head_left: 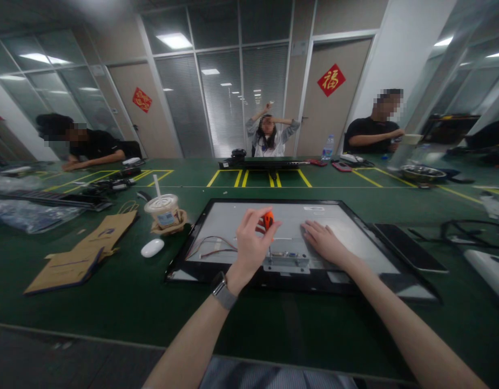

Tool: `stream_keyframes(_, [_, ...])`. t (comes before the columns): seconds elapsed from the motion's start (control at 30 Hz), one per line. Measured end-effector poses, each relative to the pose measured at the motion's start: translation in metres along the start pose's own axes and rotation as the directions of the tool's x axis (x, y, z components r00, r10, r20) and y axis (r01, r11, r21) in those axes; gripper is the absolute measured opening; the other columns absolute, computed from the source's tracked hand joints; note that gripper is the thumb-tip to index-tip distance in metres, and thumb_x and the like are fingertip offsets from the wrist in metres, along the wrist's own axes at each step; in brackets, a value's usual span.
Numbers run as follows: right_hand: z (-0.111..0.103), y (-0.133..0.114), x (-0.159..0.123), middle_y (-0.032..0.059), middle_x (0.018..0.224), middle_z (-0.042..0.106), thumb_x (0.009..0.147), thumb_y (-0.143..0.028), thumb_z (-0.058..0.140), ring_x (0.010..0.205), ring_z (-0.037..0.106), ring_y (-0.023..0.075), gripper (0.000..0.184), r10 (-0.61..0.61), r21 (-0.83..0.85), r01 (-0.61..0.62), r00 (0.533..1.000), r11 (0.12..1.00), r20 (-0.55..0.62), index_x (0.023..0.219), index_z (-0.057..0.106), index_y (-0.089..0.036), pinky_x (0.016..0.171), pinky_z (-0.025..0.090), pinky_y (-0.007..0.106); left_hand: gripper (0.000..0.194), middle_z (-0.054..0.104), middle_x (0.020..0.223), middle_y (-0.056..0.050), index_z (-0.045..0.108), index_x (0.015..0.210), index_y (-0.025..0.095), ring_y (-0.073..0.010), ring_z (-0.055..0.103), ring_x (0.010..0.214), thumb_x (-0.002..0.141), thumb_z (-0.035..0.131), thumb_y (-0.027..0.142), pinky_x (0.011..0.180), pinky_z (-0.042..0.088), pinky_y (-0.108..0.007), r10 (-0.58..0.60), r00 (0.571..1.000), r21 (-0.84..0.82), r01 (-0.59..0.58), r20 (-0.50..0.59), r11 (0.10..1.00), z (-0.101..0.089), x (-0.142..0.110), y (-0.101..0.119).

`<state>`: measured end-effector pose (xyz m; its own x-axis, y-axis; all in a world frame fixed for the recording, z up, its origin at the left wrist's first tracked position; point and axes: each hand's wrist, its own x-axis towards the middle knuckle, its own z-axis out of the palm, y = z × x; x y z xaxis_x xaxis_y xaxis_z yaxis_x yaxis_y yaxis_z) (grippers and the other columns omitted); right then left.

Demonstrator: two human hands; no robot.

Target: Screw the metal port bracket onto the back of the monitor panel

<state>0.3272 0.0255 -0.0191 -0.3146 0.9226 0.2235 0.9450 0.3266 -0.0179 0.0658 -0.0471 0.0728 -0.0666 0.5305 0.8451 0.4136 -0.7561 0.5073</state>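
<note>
Under the two grips, one panel (221, 222) lies on the green counter (128, 302), grey face up inside a black rim. The left grip (253, 235) is clamped on one orange screwdriver (269, 219), whose shaft points down at one metal bracket (288, 262) on the panel's near part. To its right, the right grip (325, 242) rests flat on the grey face, fingers apart. One watch (224, 290) circles the left wrist. Just left of the left grip, thin wires (211, 248) lie on the panel; I cannot count them surely. Farther left are one cup (162, 209) with one straw (156, 185), one white case (152, 248) and brown paper (83, 254), whether one piece or two I cannot tell. Right of the right grip lies one black slab (409, 247). Well beyond both grips stand one bottle (328, 148) and one bowl (423, 174), with three people (269, 138) across the counter and two red signs (331, 80) on two doors (346, 102).
</note>
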Motion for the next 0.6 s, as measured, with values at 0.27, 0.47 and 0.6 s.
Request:
stream_keyframes(0.27, [-0.0023, -0.0022, -0.001, 0.0157, 0.155, 0.05, 0.104, -0.031, 0.029, 0.142, 0.045, 0.0325, 0.051, 0.01, -0.006, -0.01, 1.0, 1.0, 0.005, 0.147, 0.053, -0.021, 0.112, 0.038, 0.058, 0.026, 0.062, 0.093, -0.001, 0.067, 0.11, 0.021, -0.0097, 0.064, 0.073, 0.092, 0.07, 0.039, 0.057, 0.058, -0.018, -0.005, 1.0, 0.008, 0.005, 0.014, 1.0, 0.0004, -0.0002, -0.0003])
stream_keyframes(0.47, [-0.0019, -0.0019, -0.0012, 0.0156, 0.155, 0.05, 0.104, -0.032, 0.029, 0.142, 0.045, 0.033, 0.05, 0.003, -0.01, -0.003, 1.0, 1.0, 0.012, 0.146, 0.053, -0.02, 0.112, 0.038, 0.058, 0.025, 0.062, 0.093, -0.002, 0.067, 0.111, 0.021, -0.0094, 0.064, 0.072, 0.091, 0.071, 0.038, 0.057, 0.057, -0.017, -0.018, 1.0, 0.001, 0.018, 0.024, 1.0, -0.0001, -0.0009, 0.0006])
stream_keyframes(0.6, [-0.0011, -0.0019, -0.0002, 0.0165, 0.156, 0.049, 0.104, -0.032, 0.03, 0.143, 0.044, 0.0333, 0.05, 0.009, 0.0, -0.009, 1.0, 1.0, 0.016, 0.147, 0.052, -0.019, 0.112, 0.037, 0.059, 0.023, 0.062, 0.093, -0.001, 0.067, 0.11, 0.022, -0.0094, 0.063, 0.073, 0.092, 0.07, 0.036, 0.058, 0.057, -0.017, -0.004, 0.999, -0.008, 0.005, 0.035, 1.0, 0.0002, -0.0009, 0.0004])
